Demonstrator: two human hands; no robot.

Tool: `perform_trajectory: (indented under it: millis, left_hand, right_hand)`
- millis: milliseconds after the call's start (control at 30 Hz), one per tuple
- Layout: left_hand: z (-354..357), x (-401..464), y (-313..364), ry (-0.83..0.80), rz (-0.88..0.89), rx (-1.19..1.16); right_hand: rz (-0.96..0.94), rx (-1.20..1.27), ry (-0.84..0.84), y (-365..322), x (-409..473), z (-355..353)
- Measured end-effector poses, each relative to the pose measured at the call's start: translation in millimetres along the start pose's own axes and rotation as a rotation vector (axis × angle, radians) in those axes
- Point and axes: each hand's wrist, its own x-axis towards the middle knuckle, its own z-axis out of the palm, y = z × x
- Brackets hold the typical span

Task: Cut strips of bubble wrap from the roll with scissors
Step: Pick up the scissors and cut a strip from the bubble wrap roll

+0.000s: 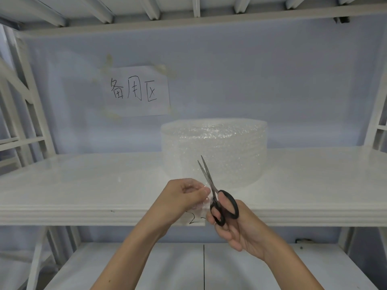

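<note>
A wide roll of clear bubble wrap [215, 147] stands upright on the white shelf [83, 185], right of centre. In front of it, my left hand [178, 197] pinches the loose end of the wrap [204, 205], which hangs just over the shelf's front edge. My right hand [236, 227] holds black-handled scissors [217, 197] with fingers through the loops. The blades are slightly apart and point up and away, beside the pinched end and in front of the roll.
A paper sign with handwritten characters [138, 91] is taped to the pale blue back wall. White frame uprights stand at left [27, 101] and right [377, 122]. A lower shelf [146, 268] lies beneath my arms. A small handwritten label [194, 219] sits on the shelf's front edge.
</note>
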Motion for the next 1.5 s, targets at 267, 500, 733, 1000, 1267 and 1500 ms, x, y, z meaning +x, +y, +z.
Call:
perform_trajectory:
  millis: [267, 500, 733, 1000, 1267, 1500]
  left_hand:
    - [-6, -1, 7, -0.025, -0.008, 0.035]
    - [-9, 0, 20, 0.053, 0.001, -0.050]
    - [-3, 12, 21, 0.226, 0.144, -0.029]
    - [-2, 12, 14, 0.211, 0.127, -0.109]
    - [1, 12, 14, 0.191, 0.117, -0.128]
    - [-1, 12, 12, 0.161, 0.116, -0.097]
  right_hand:
    - [-0.052, -0.120, 0.067, -12, 3, 1]
    - [-0.032, -0.157, 0.076, -9, 4, -1]
    - [-0.025, -0.168, 0.087, -9, 5, -2]
    - [0.000, -0.133, 0.064, -16, 5, 0]
    - [-0.021, -0.167, 0.081, -19, 12, 2]
    - [-0.013, -0.128, 0.082, -21, 12, 2]
